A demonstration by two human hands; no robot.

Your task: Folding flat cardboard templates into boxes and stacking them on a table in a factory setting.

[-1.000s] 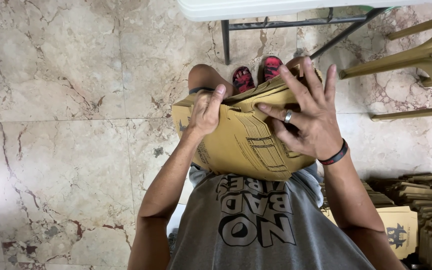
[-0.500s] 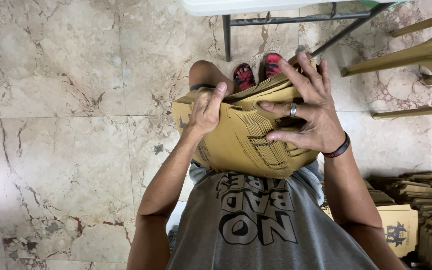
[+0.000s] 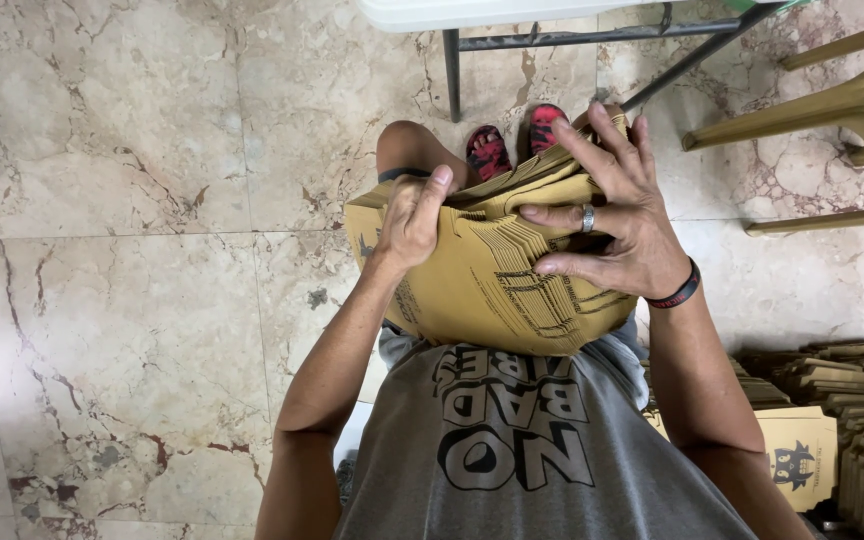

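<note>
Two hands on one stack of flat brown paper bags (image 3: 492, 280), centre frame, resting on the lap. Head view: left hand (image 3: 414, 215) grips the stack's left top edge, thumb over. Right hand (image 3: 617, 230) has shifted since a second ago, fingers now spread across the fanned edges, so the sheets separate more. Open marble floor (image 3: 132, 250) left; chair (image 3: 852, 110) and more bag stacks (image 3: 842, 400) crowd right.

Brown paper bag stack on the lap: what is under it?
Beneath the brown paper bag stack a bent knee and red patterned sandals show past its far edge, and a grey shirt at its near edge. The lap itself is covered, so its support is unseen.
</note>
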